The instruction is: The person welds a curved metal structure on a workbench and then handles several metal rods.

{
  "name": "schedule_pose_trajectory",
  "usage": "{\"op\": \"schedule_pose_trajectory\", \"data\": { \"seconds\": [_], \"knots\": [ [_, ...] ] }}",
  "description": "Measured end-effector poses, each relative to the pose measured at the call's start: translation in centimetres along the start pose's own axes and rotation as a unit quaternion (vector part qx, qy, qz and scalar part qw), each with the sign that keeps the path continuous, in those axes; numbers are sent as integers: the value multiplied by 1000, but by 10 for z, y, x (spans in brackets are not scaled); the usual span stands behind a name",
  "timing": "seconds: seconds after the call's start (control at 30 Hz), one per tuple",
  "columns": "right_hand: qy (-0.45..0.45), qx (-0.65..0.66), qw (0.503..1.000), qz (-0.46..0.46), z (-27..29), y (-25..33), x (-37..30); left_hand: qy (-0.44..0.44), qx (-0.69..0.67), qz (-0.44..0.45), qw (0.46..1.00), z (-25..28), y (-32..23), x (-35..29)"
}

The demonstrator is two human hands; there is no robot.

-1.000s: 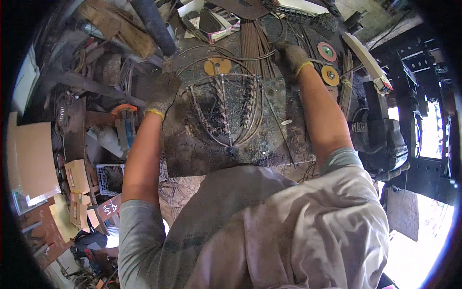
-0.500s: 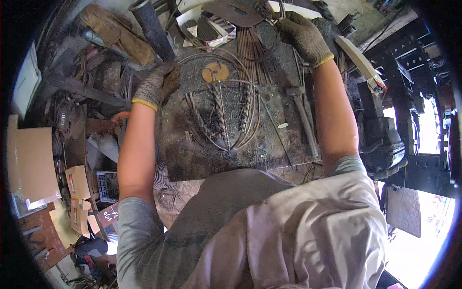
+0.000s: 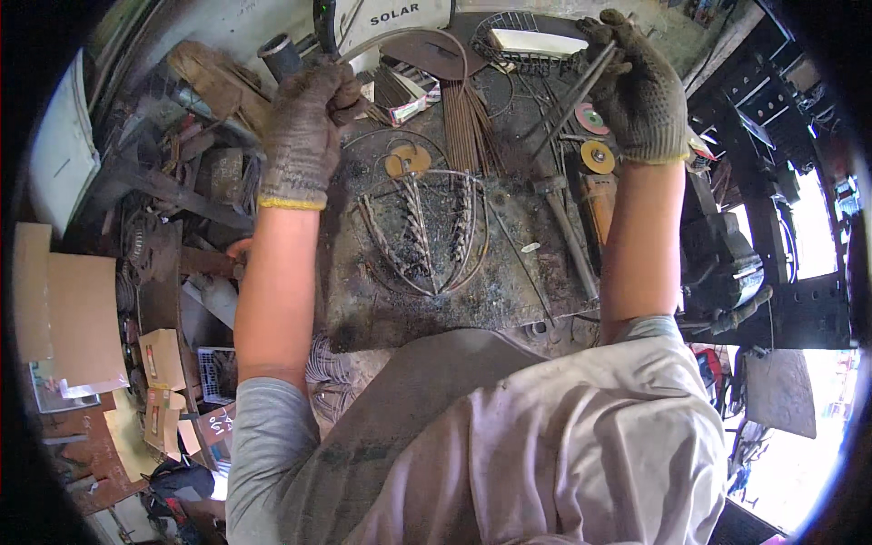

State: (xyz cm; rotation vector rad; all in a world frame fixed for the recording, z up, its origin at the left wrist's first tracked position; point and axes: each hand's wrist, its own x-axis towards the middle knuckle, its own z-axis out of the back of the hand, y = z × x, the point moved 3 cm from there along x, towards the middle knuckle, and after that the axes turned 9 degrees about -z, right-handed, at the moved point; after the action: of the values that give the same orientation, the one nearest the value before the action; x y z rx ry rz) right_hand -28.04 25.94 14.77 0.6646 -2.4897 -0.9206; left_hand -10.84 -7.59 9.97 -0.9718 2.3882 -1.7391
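My left hand [image 3: 304, 136], in a grey knitted glove with a yellow cuff, is closed at the upper left. A thin curved rod or cable [image 3: 409, 33] arcs rightward from its fingers; which it is, I cannot tell. My gloved right hand [image 3: 640, 95] is raised at the upper right, its fingers closed around thin grey metal rods [image 3: 575, 98] that slant down to the left. Between my forearms, a curved metal frame with twisted bars [image 3: 422, 232] lies on the dark, worn worktable [image 3: 363, 318]. A round tan disc [image 3: 408, 161] lies at the frame's far edge.
A hammer [image 3: 572, 236] lies right of the frame, beside an angle grinder [image 3: 599, 195] with a yellow disc. Beyond are a bundle of brown rods [image 3: 465, 127], an opened box of welding rods [image 3: 400, 95] and a wire basket [image 3: 518, 41]. A vise [image 3: 727, 263] stands right.
Both hands have come up and nearer the view. The right hand has shifted right, and the rods in it now show clearly. The left hand has lifted off the table's left side.
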Motion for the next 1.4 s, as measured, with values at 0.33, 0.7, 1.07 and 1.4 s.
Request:
{"op": "schedule_pose_trajectory", "data": {
  "seconds": [0.33, 0.7, 1.07, 1.4],
  "knots": [
    [-71, 294, 953, 5, 4, -66, -59, 32, -93, 58, 993, -71, 21, -96],
    [-142, 327, 933, 54, 38, -70, -104, 58, -69, 108, 990, -102, 21, -143],
    [-143, 354, 921, -72, 73, -110, -183, 144, 305, -235, 912, -105, 32, -149],
    [-288, -675, 654, 184, 37, -90, -256, 50, 160, 81, 983, -130, 25, -151]
  ]
}}
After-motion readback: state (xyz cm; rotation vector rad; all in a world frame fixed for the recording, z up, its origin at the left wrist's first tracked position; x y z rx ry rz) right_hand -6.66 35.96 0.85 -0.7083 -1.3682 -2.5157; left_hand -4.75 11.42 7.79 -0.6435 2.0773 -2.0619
